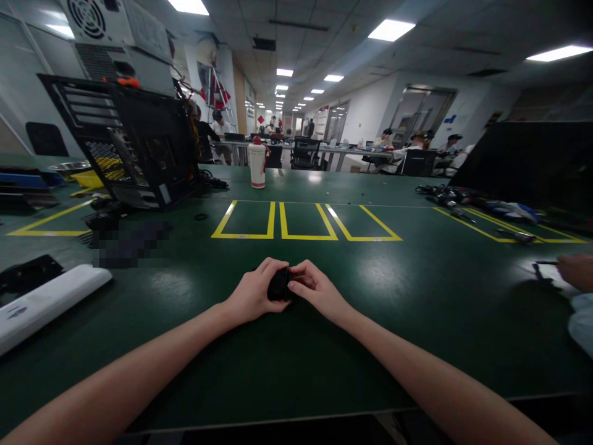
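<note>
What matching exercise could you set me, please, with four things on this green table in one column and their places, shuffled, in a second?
Things
1. Small black object
2. Cream bottle
3. Long white object
4. Black computer case

Places
A. Standing beyond the yellow outlines
B. At the back left, below a grey unit with a fan grille
C. In the left hand, with fingers of the right hand at its side
D. Lying at the left edge of the view

Right pairs: 1-C, 2-A, 3-D, 4-B

Green table, yellow outlines, black object, white bottle with red lid
</note>
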Demonstrator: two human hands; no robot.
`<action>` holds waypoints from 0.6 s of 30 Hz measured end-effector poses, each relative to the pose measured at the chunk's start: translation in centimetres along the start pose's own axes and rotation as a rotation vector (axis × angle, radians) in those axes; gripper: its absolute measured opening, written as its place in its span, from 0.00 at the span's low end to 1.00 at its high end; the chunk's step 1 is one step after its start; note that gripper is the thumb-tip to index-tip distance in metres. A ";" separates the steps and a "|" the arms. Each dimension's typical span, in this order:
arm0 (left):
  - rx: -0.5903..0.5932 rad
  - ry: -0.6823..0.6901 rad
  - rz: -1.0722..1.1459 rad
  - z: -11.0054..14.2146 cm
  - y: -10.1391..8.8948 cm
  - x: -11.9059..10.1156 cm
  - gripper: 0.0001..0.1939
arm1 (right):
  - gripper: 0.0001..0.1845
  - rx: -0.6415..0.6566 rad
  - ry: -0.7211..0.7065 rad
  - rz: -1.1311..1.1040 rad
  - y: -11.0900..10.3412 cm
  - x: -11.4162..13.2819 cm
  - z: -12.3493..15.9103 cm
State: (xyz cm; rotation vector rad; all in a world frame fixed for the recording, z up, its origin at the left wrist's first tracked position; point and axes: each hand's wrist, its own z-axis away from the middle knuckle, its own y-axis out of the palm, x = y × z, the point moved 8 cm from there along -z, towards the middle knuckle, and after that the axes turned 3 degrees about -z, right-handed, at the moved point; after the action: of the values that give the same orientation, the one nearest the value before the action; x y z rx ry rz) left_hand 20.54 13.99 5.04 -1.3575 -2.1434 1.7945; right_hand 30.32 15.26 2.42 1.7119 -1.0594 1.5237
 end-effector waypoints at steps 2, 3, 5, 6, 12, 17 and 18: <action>0.002 -0.001 -0.007 -0.1 0.0 0.0 0.29 | 0.14 -0.024 0.018 0.018 -0.3 -0.2 -0.1; 0.004 -0.001 -0.010 -0.1 0.1 0.0 0.29 | 0.14 -0.029 0.027 0.027 -0.4 -0.3 -0.1; 0.005 -0.004 -0.016 -0.2 0.1 0.1 0.28 | 0.14 -0.009 0.028 0.025 -0.4 -0.5 -0.1; 0.006 -0.006 -0.021 -0.2 0.2 0.1 0.28 | 0.14 0.006 0.016 0.019 -0.4 -0.5 -0.1; 0.013 -0.026 -0.031 -0.4 0.3 0.2 0.28 | 0.16 0.032 -0.025 0.023 -0.4 -0.3 0.1; 0.016 -0.025 -0.001 -0.4 0.2 0.0 0.28 | 0.10 0.017 -0.009 -0.008 -0.4 -0.2 0.1; 0.017 -0.025 0.000 -0.4 0.2 0.0 0.28 | 0.12 0.001 -0.001 0.001 -0.6 -0.2 0.0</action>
State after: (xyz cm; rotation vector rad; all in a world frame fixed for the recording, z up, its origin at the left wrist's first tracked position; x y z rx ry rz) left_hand 20.88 14.31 5.00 -1.3389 -2.1349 1.8357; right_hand 30.83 15.53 2.29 1.7132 -1.0597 1.5245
